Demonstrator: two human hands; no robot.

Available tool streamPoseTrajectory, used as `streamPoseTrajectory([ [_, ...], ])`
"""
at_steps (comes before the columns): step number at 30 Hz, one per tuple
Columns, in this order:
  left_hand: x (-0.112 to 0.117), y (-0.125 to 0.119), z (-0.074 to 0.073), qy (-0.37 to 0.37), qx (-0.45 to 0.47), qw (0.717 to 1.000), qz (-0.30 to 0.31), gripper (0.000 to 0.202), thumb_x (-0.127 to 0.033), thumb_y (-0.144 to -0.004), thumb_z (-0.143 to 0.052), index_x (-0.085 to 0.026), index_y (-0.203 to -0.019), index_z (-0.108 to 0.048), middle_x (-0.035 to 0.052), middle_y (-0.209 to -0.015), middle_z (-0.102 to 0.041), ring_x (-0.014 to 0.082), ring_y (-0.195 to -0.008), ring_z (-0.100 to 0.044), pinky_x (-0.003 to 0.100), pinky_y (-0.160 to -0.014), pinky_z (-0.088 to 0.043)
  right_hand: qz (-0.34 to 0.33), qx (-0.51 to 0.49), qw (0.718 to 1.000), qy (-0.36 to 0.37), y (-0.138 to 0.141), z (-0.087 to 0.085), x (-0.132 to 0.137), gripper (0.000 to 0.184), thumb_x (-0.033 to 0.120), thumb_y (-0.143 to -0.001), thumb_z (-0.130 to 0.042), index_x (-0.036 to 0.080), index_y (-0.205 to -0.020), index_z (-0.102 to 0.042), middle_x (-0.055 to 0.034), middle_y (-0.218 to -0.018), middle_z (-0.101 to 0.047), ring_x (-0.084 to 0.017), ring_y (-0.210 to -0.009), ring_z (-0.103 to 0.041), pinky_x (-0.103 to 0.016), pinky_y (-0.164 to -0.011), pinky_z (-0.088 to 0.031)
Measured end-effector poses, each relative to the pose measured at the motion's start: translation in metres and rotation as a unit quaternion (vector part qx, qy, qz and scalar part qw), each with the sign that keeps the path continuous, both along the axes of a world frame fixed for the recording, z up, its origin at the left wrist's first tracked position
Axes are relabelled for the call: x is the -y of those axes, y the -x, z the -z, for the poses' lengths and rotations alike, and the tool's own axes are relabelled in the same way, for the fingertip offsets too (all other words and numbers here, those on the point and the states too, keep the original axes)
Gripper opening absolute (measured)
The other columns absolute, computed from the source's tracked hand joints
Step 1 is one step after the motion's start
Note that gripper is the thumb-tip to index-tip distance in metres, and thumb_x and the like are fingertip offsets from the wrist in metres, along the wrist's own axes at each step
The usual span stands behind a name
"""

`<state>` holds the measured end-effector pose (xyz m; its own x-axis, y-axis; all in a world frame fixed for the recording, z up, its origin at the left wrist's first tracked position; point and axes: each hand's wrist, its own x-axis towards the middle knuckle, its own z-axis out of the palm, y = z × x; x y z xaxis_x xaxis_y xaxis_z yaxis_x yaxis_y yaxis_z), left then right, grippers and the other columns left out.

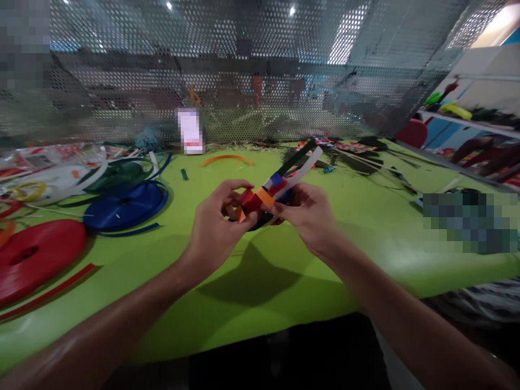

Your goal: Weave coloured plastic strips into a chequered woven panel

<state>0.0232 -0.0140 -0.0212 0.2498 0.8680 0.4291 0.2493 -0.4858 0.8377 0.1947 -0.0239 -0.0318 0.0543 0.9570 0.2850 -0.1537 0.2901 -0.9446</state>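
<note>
Between my hands, raised above the green tabletop, is a small woven piece of coloured plastic strips (265, 196) in orange, red, blue and white. My left hand (221, 214) is closed on its left end, fingertips at a red and an orange fold. On the other side my right hand (306, 214) pinches the piece near its lower right edge. A dark green strip end (298, 157) and a white strip end (309, 165) stick out up and to the right. The underside of the weave is mostly hidden by my fingers.
Left on the green table (170, 319) lie a red strip coil (52, 252), a blue coil (128, 206) and a green coil (117, 176). An orange strip (227, 157) curves behind my hands. A perforated metal panel (252, 76) rises at the back, with scraps along its foot.
</note>
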Motion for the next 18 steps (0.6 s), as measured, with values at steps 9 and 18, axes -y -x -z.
streamPoseTrajectory([
  [9, -0.001, 0.003, 0.004, -0.267, -0.137, 0.948, -0.108, 0.049, -0.016, -0.078, -0.073, -0.020, -0.124, -0.057, 0.0124, -0.122, -0.056, 0.0255, -0.109, -0.059, 0.038, -0.082, -0.056, 0.071, 0.015, 0.997, -0.010, 0.000, 0.003, -0.001, 0.023, 0.026, -0.061, -0.088, 0.021, -0.079, -0.074, 0.0015, -0.072, -0.071, -0.014, -0.063, -0.064, -0.028, -0.060, -0.058],
  [18, -0.004, 0.009, -0.017, -0.087, -0.068, 0.994, 0.000, 0.014, -0.029, -0.089, -0.064, -0.018, -0.093, -0.071, 0.0043, -0.088, -0.075, 0.0161, -0.073, -0.069, 0.027, -0.065, -0.057, 0.060, 0.009, 0.998, -0.001, -0.003, 0.001, 0.001, 0.034, 0.035, -0.058, -0.091, 0.019, -0.082, -0.074, 0.0006, -0.071, -0.071, -0.015, -0.062, -0.065, -0.028, -0.055, -0.059],
])
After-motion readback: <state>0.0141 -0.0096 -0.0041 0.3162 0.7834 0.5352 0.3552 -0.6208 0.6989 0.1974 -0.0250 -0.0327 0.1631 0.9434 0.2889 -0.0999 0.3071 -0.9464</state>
